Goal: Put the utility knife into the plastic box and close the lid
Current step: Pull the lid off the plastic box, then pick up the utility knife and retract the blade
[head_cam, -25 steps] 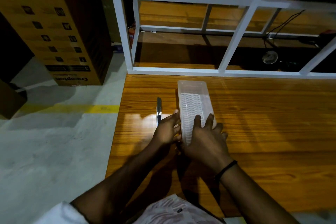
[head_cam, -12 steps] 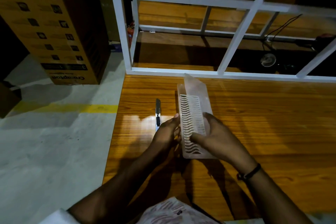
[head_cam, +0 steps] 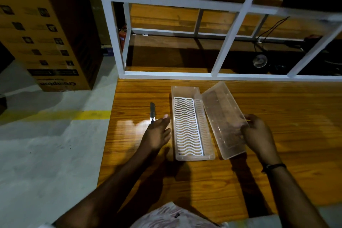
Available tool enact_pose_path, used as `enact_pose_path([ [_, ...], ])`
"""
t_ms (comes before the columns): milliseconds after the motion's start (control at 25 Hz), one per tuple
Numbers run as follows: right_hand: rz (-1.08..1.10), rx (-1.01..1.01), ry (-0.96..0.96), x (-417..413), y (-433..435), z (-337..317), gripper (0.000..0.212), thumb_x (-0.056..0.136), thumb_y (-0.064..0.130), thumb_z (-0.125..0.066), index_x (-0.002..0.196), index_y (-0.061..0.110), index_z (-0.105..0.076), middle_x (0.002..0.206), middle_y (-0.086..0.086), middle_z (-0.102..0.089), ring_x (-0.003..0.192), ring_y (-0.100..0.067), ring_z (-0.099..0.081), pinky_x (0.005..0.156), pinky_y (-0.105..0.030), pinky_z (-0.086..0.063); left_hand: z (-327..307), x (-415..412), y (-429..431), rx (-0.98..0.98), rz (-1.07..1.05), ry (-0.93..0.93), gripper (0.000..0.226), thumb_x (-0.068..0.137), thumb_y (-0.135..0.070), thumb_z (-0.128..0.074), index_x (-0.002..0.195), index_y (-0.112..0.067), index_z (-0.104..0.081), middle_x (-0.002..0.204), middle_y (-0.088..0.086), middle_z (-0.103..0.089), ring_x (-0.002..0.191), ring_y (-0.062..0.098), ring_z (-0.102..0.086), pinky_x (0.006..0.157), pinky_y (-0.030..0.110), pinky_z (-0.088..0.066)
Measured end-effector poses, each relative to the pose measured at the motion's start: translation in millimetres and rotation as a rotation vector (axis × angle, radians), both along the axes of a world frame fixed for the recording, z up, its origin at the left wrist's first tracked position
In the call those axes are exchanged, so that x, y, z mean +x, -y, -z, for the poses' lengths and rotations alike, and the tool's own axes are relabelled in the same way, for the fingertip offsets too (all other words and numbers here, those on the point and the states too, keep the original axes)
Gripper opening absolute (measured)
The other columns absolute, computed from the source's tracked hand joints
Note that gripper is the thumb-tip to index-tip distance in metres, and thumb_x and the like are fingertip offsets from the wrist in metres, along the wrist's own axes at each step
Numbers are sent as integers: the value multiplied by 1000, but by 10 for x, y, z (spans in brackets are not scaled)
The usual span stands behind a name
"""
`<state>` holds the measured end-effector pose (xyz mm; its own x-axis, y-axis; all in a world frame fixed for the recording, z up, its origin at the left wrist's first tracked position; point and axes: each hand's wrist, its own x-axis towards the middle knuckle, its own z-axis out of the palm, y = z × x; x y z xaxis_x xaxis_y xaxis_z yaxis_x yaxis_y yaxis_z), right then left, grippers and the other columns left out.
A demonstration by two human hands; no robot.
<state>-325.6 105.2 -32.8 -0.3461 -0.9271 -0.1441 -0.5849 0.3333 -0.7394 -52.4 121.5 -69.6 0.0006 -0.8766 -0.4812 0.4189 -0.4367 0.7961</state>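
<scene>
A clear plastic box (head_cam: 209, 131) stands open on the wooden table (head_cam: 286, 116), with a white wavy grid (head_cam: 187, 126) lying inside it. Its clear lid (head_cam: 222, 116) is swung out to the right, and my right hand (head_cam: 259, 135) grips the lid's right edge. The utility knife (head_cam: 152, 112), dark and slim, lies on the table left of the box. My left hand (head_cam: 157, 133) hovers flat between knife and box, fingers apart, its tips near the knife's near end and holding nothing.
A white metal frame (head_cam: 227, 39) with wooden shelves rises behind the table's far edge. A large cardboard carton (head_cam: 46, 29) stands on the grey floor at the left. The table's left edge runs close to the knife.
The lid has swung fully open to the right with my right hand on it. My left hand has let go of the box and moved left toward the knife.
</scene>
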Motion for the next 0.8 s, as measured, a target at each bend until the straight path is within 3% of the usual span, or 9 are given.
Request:
enact_pose_path([
  [80,37,2,-81,-58,25,154,41,90,12,-60,131,15,-60,119,-14,-69,96,-32,-64,73,-36,-50,55,52,-51,-100,1,128,18,103,-29,-55,102,-15,-68,97,6,-60,93,22,-56,83,37,-49],
  [120,52,5,-114,-78,32,242,41,92,11,-59,133,13,-58,120,-17,-68,97,-35,-64,71,-34,-47,78,79,-80,-152,5,191,19,102,-31,-57,90,-19,-66,87,7,-57,84,20,-53,77,37,-47],
  [200,78,32,-164,-86,41,384,41,94,10,-59,134,8,-55,122,-20,-66,103,-39,-64,68,-31,-45,121,136,-130,-187,-2,320,24,102,-36,-58,86,-22,-69,86,11,-61,81,24,-57,77,43,-50],
  [280,67,51,-237,-85,32,500,36,94,11,-61,130,3,-57,120,-23,-66,105,-40,-65,65,-27,-42,142,193,-184,-234,21,373,33,102,-41,-55,86,-15,-67,79,13,-59,73,27,-55,68,45,-46],
  [400,31,79,-421,-66,12,594,29,94,19,-61,117,2,-63,117,-28,-64,104,-44,-62,76,-37,-48,211,274,-242,-275,59,357,43,103,-41,-52,94,1,-58,69,14,-44,66,29,-38,55,40,-31],
  [560,69,51,-559,28,47,524,33,94,26,-61,120,6,-65,121,-30,-60,111,-51,-55,92,-52,-48,251,318,-281,-264,-18,338,33,104,-33,-55,100,-2,-66,74,13,-53,71,29,-48,62,37,-39],
  [680,3,-69,-516,168,102,350,42,87,16,-68,128,7,-62,129,-26,-59,118,-47,-54,95,-49,-50,335,384,-273,-225,-107,341,22,102,-28,-60,106,-13,-76,95,10,-77,91,27,-73,85,41,-58],
  [800,-53,-213,-400,552,118,98,42,86,9,-67,128,10,-63,131,-18,-61,122,-37,-56,98,-45,-51,384,493,-284,-168,-191,296,22,101,-25,-61,116,-19,-76,112,4,-79,107,20,-75,98,42,-59],
])
